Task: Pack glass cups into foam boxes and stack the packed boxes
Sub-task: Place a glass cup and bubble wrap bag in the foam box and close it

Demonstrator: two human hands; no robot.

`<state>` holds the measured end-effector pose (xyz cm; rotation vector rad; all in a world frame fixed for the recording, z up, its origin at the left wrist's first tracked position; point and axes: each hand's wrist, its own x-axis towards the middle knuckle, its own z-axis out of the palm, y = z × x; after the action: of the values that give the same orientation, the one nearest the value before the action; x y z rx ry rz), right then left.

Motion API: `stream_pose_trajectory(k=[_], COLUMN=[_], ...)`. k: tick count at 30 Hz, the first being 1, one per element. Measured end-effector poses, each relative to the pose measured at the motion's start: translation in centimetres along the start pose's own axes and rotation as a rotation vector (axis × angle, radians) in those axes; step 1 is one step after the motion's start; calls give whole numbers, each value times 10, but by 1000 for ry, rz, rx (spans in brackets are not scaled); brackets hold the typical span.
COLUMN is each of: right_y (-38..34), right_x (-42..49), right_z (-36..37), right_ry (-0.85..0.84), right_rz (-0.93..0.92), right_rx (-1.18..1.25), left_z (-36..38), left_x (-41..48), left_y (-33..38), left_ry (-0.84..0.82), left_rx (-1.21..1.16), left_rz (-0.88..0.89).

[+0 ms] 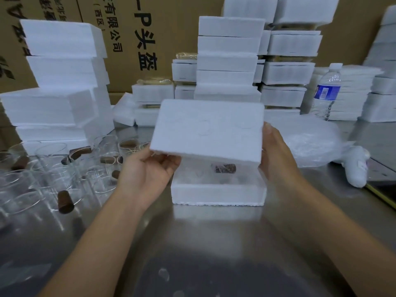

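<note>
A white foam box base (pixel 218 194) sits on the steel table in front of me. Inside it lies glassware with a brown cork (pixel 224 168). Both hands hold a white foam lid (pixel 209 129) tilted just above the base. My left hand (pixel 147 170) grips the lid's left near corner, fingers curled under it. My right hand (pixel 276 155) grips the right edge. Several clear glass cups (pixel 51 174) with loose brown corks stand on the table to the left.
Stacks of foam boxes rise at the back centre (pixel 229 58) and back left (pixel 62 78). A water bottle (pixel 327 91) stands at the right. A clear plastic bag (pixel 306 140) lies right of the box. Cardboard cartons (pixel 150 35) form the backdrop.
</note>
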<state>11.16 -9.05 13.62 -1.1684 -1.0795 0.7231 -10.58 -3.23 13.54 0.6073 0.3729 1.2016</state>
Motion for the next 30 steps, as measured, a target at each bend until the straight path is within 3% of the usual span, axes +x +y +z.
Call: stream_pose_trajectory(k=[5, 10, 15, 19, 22, 30], right_y=[-7, -3, 2, 7, 7, 9], right_x=[3, 7, 10, 12, 9, 1], right_z=[-9, -12, -16, -19, -18, -21], right_ry=[100, 80, 95, 126, 111, 10], right_rz=[58, 202, 193, 137, 209, 240], right_rx=[125, 47, -14, -140, -162, -156], left_z=[-5, -6, -6, -10, -12, -12], left_x=[2, 2, 5, 7, 7, 9], left_y=[-4, -4, -13, -18, -17, -20], left_ry=[-68, 20, 129, 82, 72, 69], left_rx=[349, 474, 623, 662, 652, 753], left_rz=[204, 338, 415, 354, 252, 231])
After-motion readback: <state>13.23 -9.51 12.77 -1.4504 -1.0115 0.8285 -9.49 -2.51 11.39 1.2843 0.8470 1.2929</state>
